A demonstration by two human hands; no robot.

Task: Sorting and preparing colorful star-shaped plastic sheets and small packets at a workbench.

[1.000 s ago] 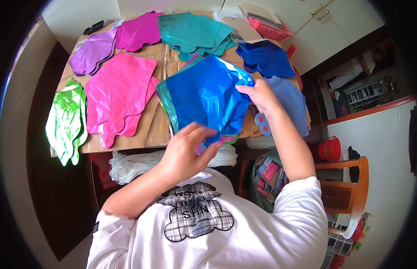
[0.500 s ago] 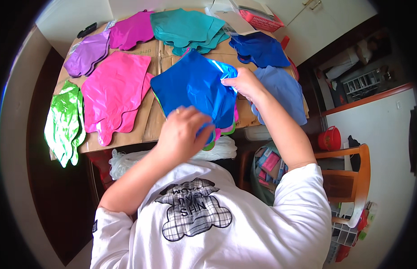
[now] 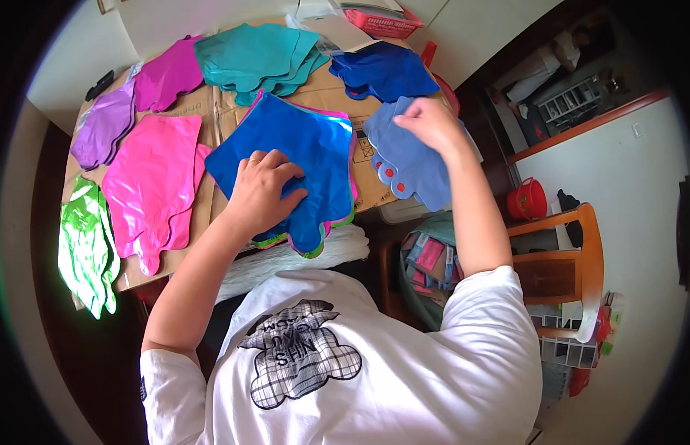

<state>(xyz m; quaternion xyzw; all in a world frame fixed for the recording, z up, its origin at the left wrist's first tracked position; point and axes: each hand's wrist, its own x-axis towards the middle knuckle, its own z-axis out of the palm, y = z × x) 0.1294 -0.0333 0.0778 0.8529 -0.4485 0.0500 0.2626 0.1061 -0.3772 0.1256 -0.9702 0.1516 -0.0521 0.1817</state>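
My left hand (image 3: 265,189) lies with its fingers spread on a shiny blue flat foil balloon (image 3: 315,156), the top of a pile at the table's front edge. Pink and green foil edges peek out from under the blue one. My right hand (image 3: 434,126) is over a pile of dull periwinkle-blue foil balloons (image 3: 404,159) at the right, where red dots show along the lower edge. Its thumb and fingers are closed together near the pile's upper edge; I cannot make out what is between them.
Around the cardboard-covered table (image 3: 230,122) lie piles of foil: pink (image 3: 156,178), green (image 3: 89,237), lilac (image 3: 104,126), magenta (image 3: 167,74), teal (image 3: 256,55) and dark blue (image 3: 386,72). A red basket (image 3: 389,24) stands behind. A wooden chair (image 3: 560,256) and a bag of packets (image 3: 430,256) are at the right.
My right hand has let go of the blue balloon and moved right to the periwinkle pile. My left hand has come down onto the blue balloon, which now lies flatter. The view has shifted.
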